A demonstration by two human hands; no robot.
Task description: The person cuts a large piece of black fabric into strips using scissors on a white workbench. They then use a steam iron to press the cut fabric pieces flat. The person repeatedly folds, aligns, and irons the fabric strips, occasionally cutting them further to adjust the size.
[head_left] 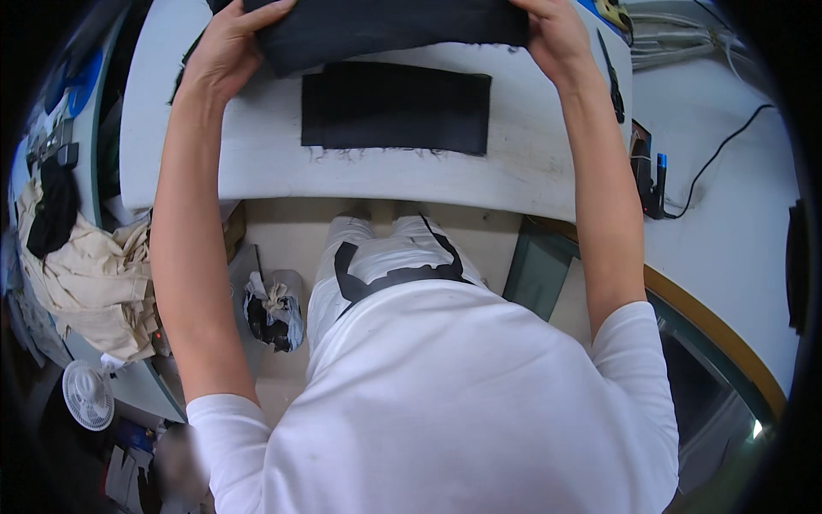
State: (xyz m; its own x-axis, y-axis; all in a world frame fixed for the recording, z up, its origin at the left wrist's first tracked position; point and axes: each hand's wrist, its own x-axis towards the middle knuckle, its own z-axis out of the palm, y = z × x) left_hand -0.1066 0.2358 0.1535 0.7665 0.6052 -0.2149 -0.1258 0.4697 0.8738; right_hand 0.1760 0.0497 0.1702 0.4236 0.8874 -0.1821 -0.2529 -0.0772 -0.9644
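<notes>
A dark fabric piece (385, 30) with a frayed lower edge stretches between my hands at the far side of the table, partly cut off by the top of the picture. Its left end is gripped by my left hand (229, 51), thumb lying on top of the cloth. My right hand (555, 38) closes on the opposite end, its fingertips partly out of view. Nearer to me, a folded black cloth piece (394, 111) lies flat on the white table (282, 176), loose threads along its near edge.
A slim dark pointed tool (611, 77) lies by the table's right edge. To the right, a black device (651, 176) with a cable sits on a white surface. Beige cloth (94, 274) is heaped at left above a white fan (88, 395). A tied bag (276, 310) stands below.
</notes>
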